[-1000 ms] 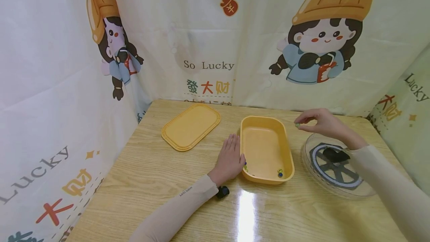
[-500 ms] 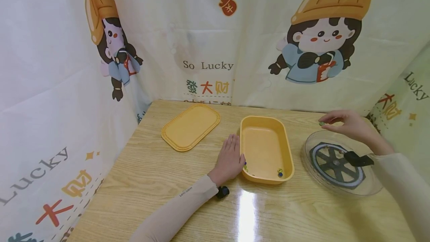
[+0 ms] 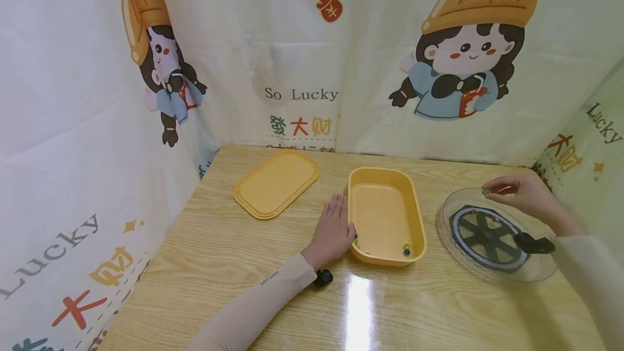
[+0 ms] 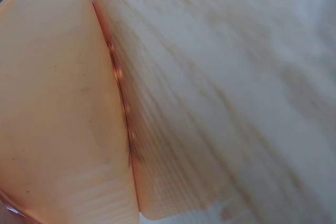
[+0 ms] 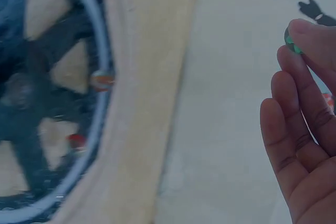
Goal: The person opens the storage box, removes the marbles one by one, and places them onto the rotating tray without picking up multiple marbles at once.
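My right hand [image 3: 533,202] pinches a small green glass marble [image 5: 292,43] between thumb and index finger, above the far rim of a clear round bowl [image 3: 446,232]. Under or in the bowl shows a dark wheel shape [image 3: 487,236] with a pale ring. Two marbles, one orange and white [image 5: 102,81], one red and white [image 5: 76,141], show over the wheel in the right wrist view. My left hand [image 3: 331,234] lies with straight fingers against the left side of a yellow plastic box [image 3: 385,215], its thumb at the rim. Several blue and yellow-green marbles [image 3: 407,249] sit at the box's near end.
A yellow lid [image 3: 278,184] lies flat on the wooden table [image 3: 234,275], left of the box. Printed cloth [image 3: 370,69] hangs behind the table and at both sides. A black wrist camera [image 3: 533,242] on the right wrist overhangs the bowl.
My right hand has carried the green marble rightward from between box and bowl, then a little lower over the bowl's far rim. The left hand and box have stayed in place.
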Motion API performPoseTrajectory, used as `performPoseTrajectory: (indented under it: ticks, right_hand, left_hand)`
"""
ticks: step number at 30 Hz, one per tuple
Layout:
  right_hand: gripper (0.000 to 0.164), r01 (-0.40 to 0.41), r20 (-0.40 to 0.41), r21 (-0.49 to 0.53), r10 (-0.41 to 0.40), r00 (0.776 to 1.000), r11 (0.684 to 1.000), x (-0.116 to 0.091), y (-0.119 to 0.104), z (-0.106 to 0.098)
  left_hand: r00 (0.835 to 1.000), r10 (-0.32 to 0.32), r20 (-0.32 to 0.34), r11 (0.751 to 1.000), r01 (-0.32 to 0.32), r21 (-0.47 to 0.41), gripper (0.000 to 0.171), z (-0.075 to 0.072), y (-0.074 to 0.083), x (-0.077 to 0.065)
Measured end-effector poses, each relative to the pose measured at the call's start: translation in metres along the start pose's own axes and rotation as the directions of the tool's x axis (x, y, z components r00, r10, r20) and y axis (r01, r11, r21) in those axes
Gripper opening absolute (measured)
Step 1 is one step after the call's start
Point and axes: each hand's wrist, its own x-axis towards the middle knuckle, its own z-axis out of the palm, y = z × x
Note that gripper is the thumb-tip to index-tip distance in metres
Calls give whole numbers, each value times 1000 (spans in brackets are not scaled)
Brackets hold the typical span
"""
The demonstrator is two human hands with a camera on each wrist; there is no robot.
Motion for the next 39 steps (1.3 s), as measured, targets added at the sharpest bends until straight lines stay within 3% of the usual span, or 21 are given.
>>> performPoseTrajectory:
  ticks: [5,10,17,33,39]
  right_hand:
    - [24,-37,53,5,37,998,999,-8,14,12]
    - [27,-60,106,96,49,993,994,-13,23,26]
    - [20,8,113,129,-23,993,992,-15,28,39]
    - [19,-43,270,127,7,963,991,-11,36,58]
    - [18,-18,305,154,-30,952,988,-11,40,60]
  left_hand:
    - [1000,-4,12,1000,4,16,62,-1,0,0]
    - [999,-18,29,999,17,29,61,-2,1,0]
    - [999,-20,36,999,19,47,61,-2,1,1]
    - [999,-22,41,998,19,54,61,-1,1,1]
    - [999,-18,36,999,16,51,61,-1,1,1]
